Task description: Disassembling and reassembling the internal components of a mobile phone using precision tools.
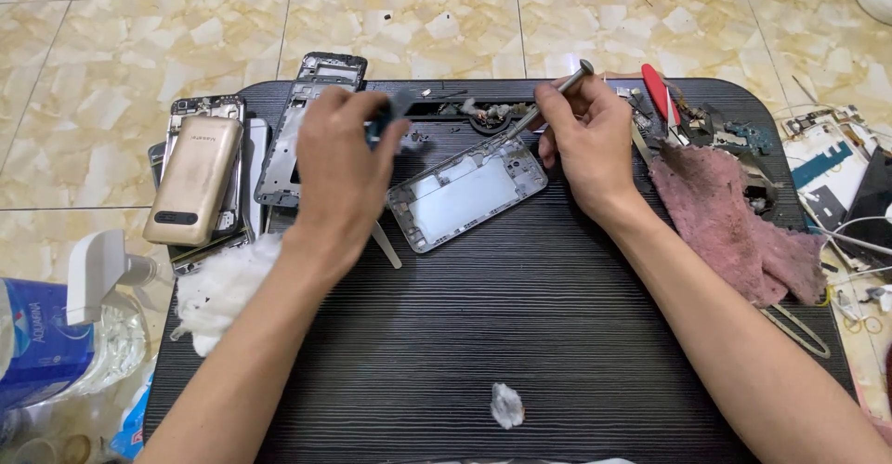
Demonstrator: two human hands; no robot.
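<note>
Plastic shows first at our far left: a clear bottle with a blue label (42,348) lies on the tiled floor (418,18), a white spray nozzle (98,269) beside it; what the bottle holds we cannot tell. On the black worktop (483,334) next comes a stack of phone shells topped by a gold back cover (192,181), with a wad of white cotton (218,287) just below it.

Our left hand (339,171) hovers above the corner of the silver phone frame (467,192), its fingers pinched on something small and dark that we cannot make out. That frame lies flat near the middle of the worktop, tilted, between our hands. Our right hand (585,139) has its fingers closed round a metal screwdriver (548,97), whose tip meets the frame's upper edge.

We judge the main risk to be a slip: nothing pins the frame, so pressure from the tip could skate it across the ridged surface or gouge it. Tiny parts could roll off and vanish on the patterned floor.

A small round dish (491,116) behind the frame holds loose bits. Further right sit a pink cloth (734,222), a red-handled tool (658,92) and scattered circuit boards (822,153).
</note>
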